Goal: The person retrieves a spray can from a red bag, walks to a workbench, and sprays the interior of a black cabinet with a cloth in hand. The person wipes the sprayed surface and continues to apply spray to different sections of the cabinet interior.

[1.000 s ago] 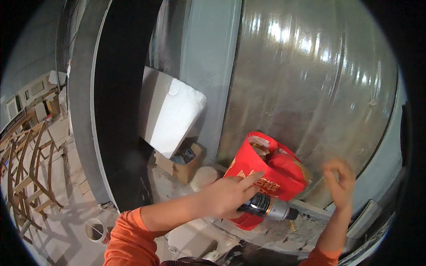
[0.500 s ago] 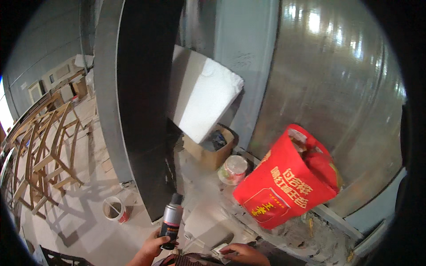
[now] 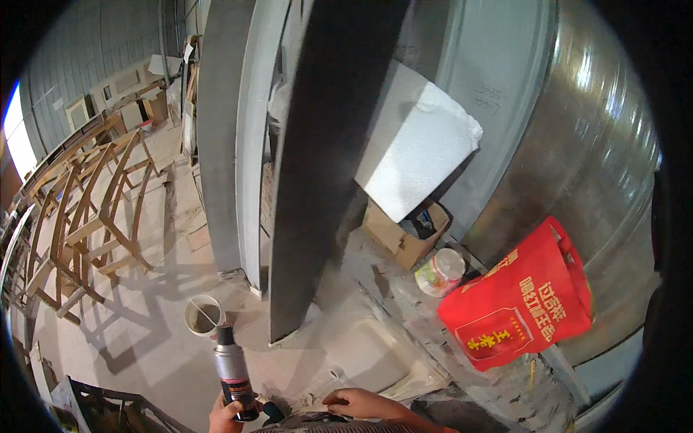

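Note:
My left hand [image 3: 227, 414], at the lower edge, is closed around the lower part of a spray can [image 3: 232, 375]. The can is silver and black with a black top, nearly upright and tilted slightly. Its top overlaps the edge of a white bucket [image 3: 205, 316] on the floor beyond, which has a stick in it. My right hand [image 3: 355, 402] is close to my waist, its fingers loosely bent and pointing left. I see nothing held in it, though its underside is hidden. Beyond it lies a pale, basin-like slab [image 3: 375, 353].
A tall dark panel [image 3: 325, 166] stands ahead. To its right are a white foam block [image 3: 426, 144], a cardboard box [image 3: 393, 234], a round tub [image 3: 440, 273] and a red bag [image 3: 516, 310]. Wooden frames [image 3: 94, 231] stand at the left.
The view has turned left, so the panel, box and bag sit further right. The spray can and my left hand are further left in view. The white piece by my right fingers no longer shows clearly.

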`<state>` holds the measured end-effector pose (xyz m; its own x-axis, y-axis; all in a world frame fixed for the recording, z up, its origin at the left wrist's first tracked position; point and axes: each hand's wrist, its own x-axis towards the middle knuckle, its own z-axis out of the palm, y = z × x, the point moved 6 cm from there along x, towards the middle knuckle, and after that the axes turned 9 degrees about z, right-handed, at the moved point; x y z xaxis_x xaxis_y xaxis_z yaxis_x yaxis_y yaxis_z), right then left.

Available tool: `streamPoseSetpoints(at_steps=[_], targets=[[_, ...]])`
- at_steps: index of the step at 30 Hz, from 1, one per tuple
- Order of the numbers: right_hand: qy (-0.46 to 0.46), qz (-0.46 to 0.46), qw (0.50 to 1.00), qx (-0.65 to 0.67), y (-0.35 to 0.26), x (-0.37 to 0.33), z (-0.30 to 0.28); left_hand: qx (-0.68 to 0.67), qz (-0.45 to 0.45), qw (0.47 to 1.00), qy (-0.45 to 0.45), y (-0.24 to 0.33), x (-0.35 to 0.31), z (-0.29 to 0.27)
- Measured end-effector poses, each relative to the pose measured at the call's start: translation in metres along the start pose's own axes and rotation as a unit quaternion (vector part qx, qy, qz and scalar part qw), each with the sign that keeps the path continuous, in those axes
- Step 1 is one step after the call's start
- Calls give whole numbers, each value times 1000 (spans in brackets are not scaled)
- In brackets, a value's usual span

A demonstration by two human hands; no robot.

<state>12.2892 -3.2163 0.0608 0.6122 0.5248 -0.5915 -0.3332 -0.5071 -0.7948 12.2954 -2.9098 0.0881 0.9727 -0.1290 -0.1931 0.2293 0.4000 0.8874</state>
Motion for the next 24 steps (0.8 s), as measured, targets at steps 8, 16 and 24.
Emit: streamPoseSetpoints(at_steps=[8, 16, 24], targets=[[-20, 16, 999, 20, -122, 117, 72, -42, 59, 997, -7, 85, 14, -130], [-102, 35, 989, -97, -220, 257, 137, -52, 36, 990, 123, 117, -11, -282], [-263, -64, 931, -245, -306, 409, 198, -184, 121, 928, 302, 113, -39, -381]])
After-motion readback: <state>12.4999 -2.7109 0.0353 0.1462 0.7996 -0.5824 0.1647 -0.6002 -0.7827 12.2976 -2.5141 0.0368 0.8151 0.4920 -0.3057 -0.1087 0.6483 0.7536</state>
